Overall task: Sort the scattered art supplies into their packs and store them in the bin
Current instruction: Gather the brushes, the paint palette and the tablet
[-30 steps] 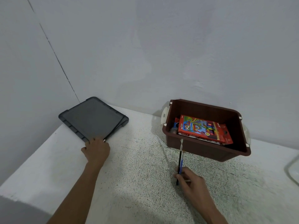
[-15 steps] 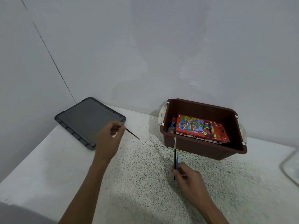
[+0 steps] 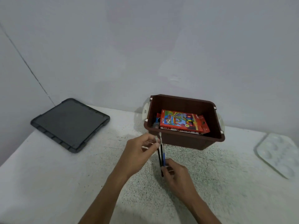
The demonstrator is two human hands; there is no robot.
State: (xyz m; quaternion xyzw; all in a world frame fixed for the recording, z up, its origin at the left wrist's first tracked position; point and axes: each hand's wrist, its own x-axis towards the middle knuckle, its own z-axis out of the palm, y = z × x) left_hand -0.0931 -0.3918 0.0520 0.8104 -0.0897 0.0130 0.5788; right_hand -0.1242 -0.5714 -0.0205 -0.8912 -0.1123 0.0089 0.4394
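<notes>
Both the left hand (image 3: 139, 149) and right hand (image 3: 175, 172) pinch upright brushes (image 3: 161, 155) before the brown bin (image 3: 186, 140).

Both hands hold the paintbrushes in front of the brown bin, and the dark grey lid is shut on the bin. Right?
One thing is off. The head view shows the dark grey plastic lid lying flat on the white table, left of the open brown plastic bin. The rest holds: left hand and right hand both grip the thin paintbrushes in front of the bin.
</notes>
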